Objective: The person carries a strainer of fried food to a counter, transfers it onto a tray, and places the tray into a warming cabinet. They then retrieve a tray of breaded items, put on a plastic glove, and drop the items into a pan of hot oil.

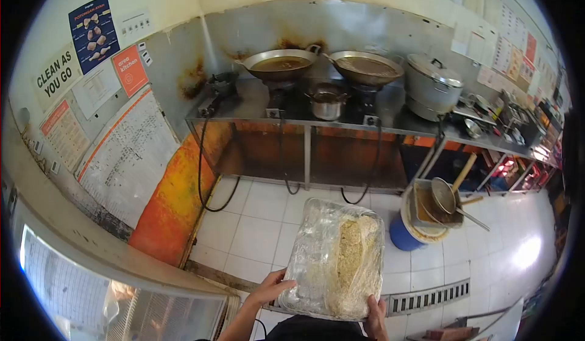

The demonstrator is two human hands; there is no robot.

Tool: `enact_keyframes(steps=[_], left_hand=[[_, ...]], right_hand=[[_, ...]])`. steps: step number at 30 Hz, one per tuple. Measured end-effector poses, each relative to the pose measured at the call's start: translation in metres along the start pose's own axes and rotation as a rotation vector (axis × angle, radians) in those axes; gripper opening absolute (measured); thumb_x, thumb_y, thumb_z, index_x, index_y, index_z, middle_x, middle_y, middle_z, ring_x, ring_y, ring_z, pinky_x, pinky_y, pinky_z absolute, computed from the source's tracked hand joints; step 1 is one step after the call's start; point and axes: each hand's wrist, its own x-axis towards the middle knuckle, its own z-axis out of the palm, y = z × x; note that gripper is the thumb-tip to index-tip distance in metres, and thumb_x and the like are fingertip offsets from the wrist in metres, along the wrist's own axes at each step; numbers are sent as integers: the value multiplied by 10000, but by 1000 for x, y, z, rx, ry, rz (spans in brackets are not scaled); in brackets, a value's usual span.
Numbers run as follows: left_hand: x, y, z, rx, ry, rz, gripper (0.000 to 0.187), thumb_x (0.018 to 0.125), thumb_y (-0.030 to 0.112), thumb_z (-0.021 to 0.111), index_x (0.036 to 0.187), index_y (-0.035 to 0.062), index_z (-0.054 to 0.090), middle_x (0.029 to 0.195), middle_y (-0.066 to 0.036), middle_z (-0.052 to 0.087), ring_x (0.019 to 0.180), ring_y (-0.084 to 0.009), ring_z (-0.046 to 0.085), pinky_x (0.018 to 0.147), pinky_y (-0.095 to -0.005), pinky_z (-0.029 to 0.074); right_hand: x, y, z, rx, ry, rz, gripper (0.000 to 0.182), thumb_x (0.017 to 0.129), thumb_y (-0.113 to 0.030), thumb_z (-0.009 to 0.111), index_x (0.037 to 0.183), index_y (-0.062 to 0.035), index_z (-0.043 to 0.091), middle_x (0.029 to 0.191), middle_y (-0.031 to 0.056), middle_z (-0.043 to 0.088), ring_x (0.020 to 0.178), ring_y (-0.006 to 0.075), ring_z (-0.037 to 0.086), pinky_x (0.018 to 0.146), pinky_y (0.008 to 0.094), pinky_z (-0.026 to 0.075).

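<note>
A rectangular metal tray [309, 249] is held out in front of my body, above the tiled floor. Inside it, toward the right side, lies a long pale-yellow crumbly mass [349, 252], with what looks like clear plastic wrap around it. My left hand [272, 287] grips the tray's near left edge, thumb on top. On the near right corner my right hand [375, 316] is closed, its thumb over the rim. The fingers under the tray are hidden.
Ahead stands a steel counter [244, 106] with two large woks [280, 65] of brown liquid, a small pot [328, 104] and a big lidded pot [434, 85]. A blue bucket [402, 236] with a strainer [443, 196] is on the right. A glass-fronted cabinet [177, 310] stands left.
</note>
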Motion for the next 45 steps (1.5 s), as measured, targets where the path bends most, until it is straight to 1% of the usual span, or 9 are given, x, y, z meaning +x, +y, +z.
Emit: enact_keyframes(steps=[7,8,12,18,21,30,39,41,45], left_hand=[[88,51,-93,-147,327,285,570,967,105,574,1470,-5,330,1361,-76,511,1207,-145,477,1039,-293,359],[102,58,-111,-162,389,343,581,966,102,576,1478,-1,319,1374,-80,501,1219,-148,470,1046,-293,351],[136,99,-184,-229,677,392,531,963,92,576,1446,6,374,1374,-93,500,1249,-155,460,1043,-288,367],[231,181,-271,-809,895,490,512,983,170,533,1435,159,294,1341,-118,489,1182,-309,526,892,-478,539],[290,190,-383,-745,864,507,569,988,185,521,1457,246,203,1382,-121,444,1160,-363,537,869,-557,546],[460,245,-677,-641,565,512,648,1006,161,480,1501,261,74,1455,-150,354,1226,-372,510,891,-536,548],[552,290,-764,-717,676,508,590,1008,155,503,1487,185,158,1463,-114,354,1258,-346,482,1001,-515,489],[562,275,-777,-781,681,481,593,998,204,532,1485,162,195,1464,-115,362,1285,-302,456,1012,-508,459],[535,272,-756,-271,484,-31,547,965,255,597,1437,107,363,1404,-96,458,1264,-264,476,1043,-422,410]], right_hand=[[198,-13,136,-276,-225,65,598,917,-373,628,1299,68,497,1206,174,610,1074,258,601,932,399,477],[225,-21,166,-274,-223,92,515,885,-206,681,1268,91,507,1097,164,641,935,213,633,815,345,523],[313,-35,295,-228,-401,167,528,886,-247,688,1259,83,515,1111,150,650,945,216,648,817,349,535],[460,12,471,-254,-505,116,555,878,-279,718,1262,70,522,1123,142,650,953,205,647,830,338,528],[521,39,565,-262,-495,56,541,875,-287,726,1244,63,542,1110,129,654,948,188,639,820,324,520],[700,103,782,-361,-328,-61,548,879,-351,718,1213,56,565,1102,96,650,967,164,606,844,297,486],[764,124,784,-611,-263,-241,361,885,-272,691,1054,40,620,896,102,699,793,137,633,701,284,503],[728,96,775,-814,-246,-67,334,927,-290,609,844,29,662,707,95,681,654,154,636,639,307,507],[652,71,739,-937,-523,92,280,931,-265,580,932,1,669,810,124,689,747,195,663,685,345,519]])
